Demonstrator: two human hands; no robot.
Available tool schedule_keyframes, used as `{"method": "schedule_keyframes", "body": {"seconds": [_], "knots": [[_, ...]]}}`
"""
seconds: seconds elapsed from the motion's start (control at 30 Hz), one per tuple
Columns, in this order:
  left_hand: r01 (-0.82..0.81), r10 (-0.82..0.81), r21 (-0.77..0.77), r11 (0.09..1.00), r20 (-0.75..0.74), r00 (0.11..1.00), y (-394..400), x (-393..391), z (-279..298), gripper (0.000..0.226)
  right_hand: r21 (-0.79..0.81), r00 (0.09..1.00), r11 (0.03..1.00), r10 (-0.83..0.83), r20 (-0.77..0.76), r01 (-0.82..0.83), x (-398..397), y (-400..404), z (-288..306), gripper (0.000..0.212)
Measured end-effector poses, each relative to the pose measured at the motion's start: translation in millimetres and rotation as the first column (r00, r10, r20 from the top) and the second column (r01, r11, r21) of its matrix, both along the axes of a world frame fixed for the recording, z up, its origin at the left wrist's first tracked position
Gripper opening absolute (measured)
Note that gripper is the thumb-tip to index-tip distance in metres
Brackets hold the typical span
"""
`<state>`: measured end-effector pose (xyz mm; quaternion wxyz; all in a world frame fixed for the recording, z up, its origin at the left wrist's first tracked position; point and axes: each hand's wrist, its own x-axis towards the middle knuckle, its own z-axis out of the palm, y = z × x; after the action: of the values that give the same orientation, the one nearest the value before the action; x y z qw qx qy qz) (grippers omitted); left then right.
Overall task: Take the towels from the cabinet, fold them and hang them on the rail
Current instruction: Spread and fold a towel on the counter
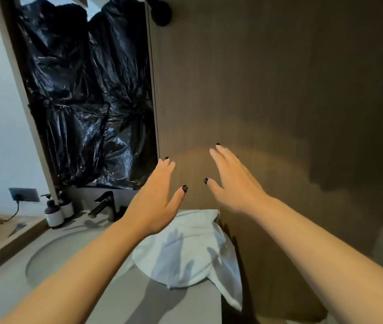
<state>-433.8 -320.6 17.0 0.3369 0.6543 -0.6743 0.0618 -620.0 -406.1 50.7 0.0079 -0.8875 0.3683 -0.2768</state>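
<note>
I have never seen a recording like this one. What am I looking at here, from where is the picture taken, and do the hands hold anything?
There is no machine here: a person wears a camera on the head, and it looks forward and down at both bare arms. The left hand and the right hand reach toward a brown wooden panel, probably the cabinet door. Their fingers are straight, and neither holds anything. Below them a white towel lies crumpled on the grey counter, partly hanging over its edge. To the left are a round sink, a black tap and two dark soap bottles. Black plastic sheeting covers the wall above.
</note>
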Motion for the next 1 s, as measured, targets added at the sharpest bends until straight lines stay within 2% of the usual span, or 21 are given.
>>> {"method": "schedule_keyframes", "body": {"seconds": [0.2,0.47,0.63,0.7,0.77,0.83,0.93,1.0], "knots": [[0.020,-0.009,0.085,0.996,-0.126,0.992,-18,25,-63,0.069,0.136,0.998,0.989,0.054,-0.036,-0.049,17,-16,-69,0.072],[0.127,-0.101,0.122,0.984,-0.202,0.974,-58,71,-124,0.068,0.243,0.991,0.968,-0.023,-0.130,0.055,49,-59,-135,0.070],[0.120,-0.123,0.125,0.985,0.016,0.992,-92,118,-158,0.068,0.291,0.982,0.947,-0.089,-0.168,0.135,82,-90,-156,0.069],[0.116,-0.118,0.176,0.978,0.004,0.993,-102,133,-171,0.069,0.297,0.980,0.942,-0.106,-0.167,0.153,95,-101,-166,0.067],[0.110,-0.093,0.256,0.961,-0.076,0.993,-111,145,-185,0.069,0.294,0.978,0.942,-0.110,-0.175,0.159,109,-111,-178,0.064],[0.124,-0.093,0.271,0.954,-0.126,0.988,-118,157,-202,0.067,0.291,0.975,0.943,-0.110,-0.192,0.163,124,-118,-194,0.062],[0.147,-0.149,0.305,0.941,-0.019,0.989,-122,173,-220,0.066,0.338,0.955,0.918,-0.117,-0.272,0.208,145,-128,-229,0.063],[0.133,-0.129,0.333,0.934,-0.035,0.991,-124,181,-228,0.068,0.320,0.920,0.904,-0.163,-0.356,0.284,154,-129,-249,0.061]]}}
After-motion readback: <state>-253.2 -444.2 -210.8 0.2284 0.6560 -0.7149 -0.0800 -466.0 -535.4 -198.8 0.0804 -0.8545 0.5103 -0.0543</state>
